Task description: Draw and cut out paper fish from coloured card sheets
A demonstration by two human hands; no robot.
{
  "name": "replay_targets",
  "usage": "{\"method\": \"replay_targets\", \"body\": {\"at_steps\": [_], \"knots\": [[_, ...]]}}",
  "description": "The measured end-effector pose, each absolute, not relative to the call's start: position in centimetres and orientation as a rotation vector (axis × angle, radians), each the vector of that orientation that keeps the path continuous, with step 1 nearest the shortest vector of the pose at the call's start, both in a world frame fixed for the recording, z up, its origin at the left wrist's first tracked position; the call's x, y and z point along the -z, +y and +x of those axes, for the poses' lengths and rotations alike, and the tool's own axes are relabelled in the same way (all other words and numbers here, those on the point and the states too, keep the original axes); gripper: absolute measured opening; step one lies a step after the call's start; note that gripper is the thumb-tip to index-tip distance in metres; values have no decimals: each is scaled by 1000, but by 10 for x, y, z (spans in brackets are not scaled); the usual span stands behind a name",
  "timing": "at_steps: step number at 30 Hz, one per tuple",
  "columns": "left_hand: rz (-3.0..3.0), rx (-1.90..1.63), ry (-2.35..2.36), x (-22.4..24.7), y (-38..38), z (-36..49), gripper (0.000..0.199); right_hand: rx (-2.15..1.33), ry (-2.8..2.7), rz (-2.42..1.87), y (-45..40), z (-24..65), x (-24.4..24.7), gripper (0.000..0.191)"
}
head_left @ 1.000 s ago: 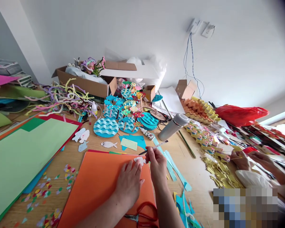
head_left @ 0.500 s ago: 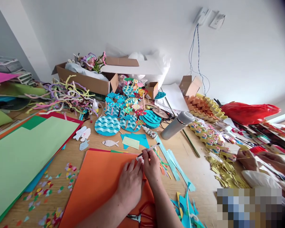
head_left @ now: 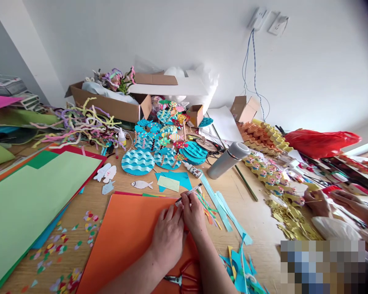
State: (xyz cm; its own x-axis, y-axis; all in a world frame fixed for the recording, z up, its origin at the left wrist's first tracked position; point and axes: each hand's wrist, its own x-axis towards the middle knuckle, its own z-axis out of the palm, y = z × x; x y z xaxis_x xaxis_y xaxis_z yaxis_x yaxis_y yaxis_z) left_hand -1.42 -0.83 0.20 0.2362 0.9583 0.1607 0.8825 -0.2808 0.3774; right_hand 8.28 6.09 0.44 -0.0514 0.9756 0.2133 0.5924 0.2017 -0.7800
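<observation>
My right hand [head_left: 194, 212] is closed around a pen [head_left: 195, 189] with a pale barrel and dark ends. The pen slants down to the left, its lower end by my left fingertips at the top edge of an orange sheet of paper [head_left: 129, 232]. My left hand [head_left: 169, 230] lies flat on that sheet, fingers stretched forward. A small pale piece under its fingertips is mostly hidden. Red-handled pliers or cutters [head_left: 184, 277] rest on the orange paper beneath my forearms. Beyond the sheet lie a white fish cutout [head_left: 142, 185] and a pale green slip [head_left: 168, 183] on blue paper.
Left is a stack of coloured sheets [head_left: 46, 204], with confetti-like scraps [head_left: 50, 247] nearby. Wavy blue discs [head_left: 138, 162], a glue bottle [head_left: 192, 170] and a grey flask [head_left: 228, 160] stand behind. Blue strips [head_left: 221, 208] lie right. Another person's hands [head_left: 319, 203] work at far right.
The pen's upper end has tipped slightly lower and to the left as my right hand shifted a little. My left hand stays on the orange sheet.
</observation>
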Motion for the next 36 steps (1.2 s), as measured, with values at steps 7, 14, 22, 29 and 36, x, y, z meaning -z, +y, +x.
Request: {"method": "replay_targets", "body": {"at_steps": [7,14,22,29,36], "knots": [[2288,-561,1723,-2,-8,-15,51,-665,-1746,-1476,61,83,-4,26],[2309,-556,1715,1,-8,-14,50,-636,-1726,-1495,62,83,-4,22],[2314,-558,1726,4,-8,-13,52,-596,-1682,-1532,65,86,-4,24],[2333,-537,1742,6,-8,-13,47,-569,-1649,-1583,69,91,-1,26],[2372,-551,1745,5,-6,-14,45,-587,-1684,-1577,74,102,-1,27]]}}
